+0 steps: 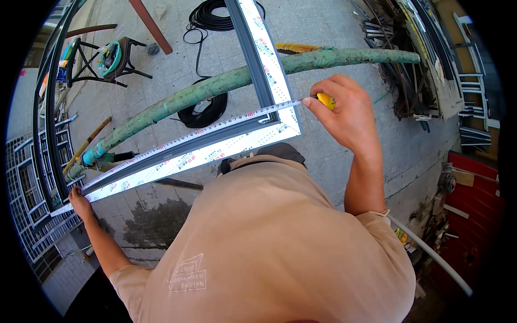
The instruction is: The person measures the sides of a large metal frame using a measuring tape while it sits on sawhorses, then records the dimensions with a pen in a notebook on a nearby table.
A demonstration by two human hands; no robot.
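Observation:
A metal window or door frame point(161, 171), dark on its inner side and covered with printed white film, spans in front of me. Along its near side runs the pulled-out blade point(215, 126) of a tape measure. My right hand point(347, 110) is closed around the yellow tape measure case point(326, 101), just beyond the frame's near right corner; the fingers hide most of the case. At the near left corner, my left hand point(81, 204) has its fingers closed at the blade's far end, against the frame. The tip of the blade is hidden there.
A long green pole point(177, 103) passes beneath the frame. Black coils point(202, 116) lie on the paving. A chair point(126, 59) holding a teal basin point(110, 60) stands far left, near a reddish bar point(151, 27). Scrap metal point(409, 86) is piled at right.

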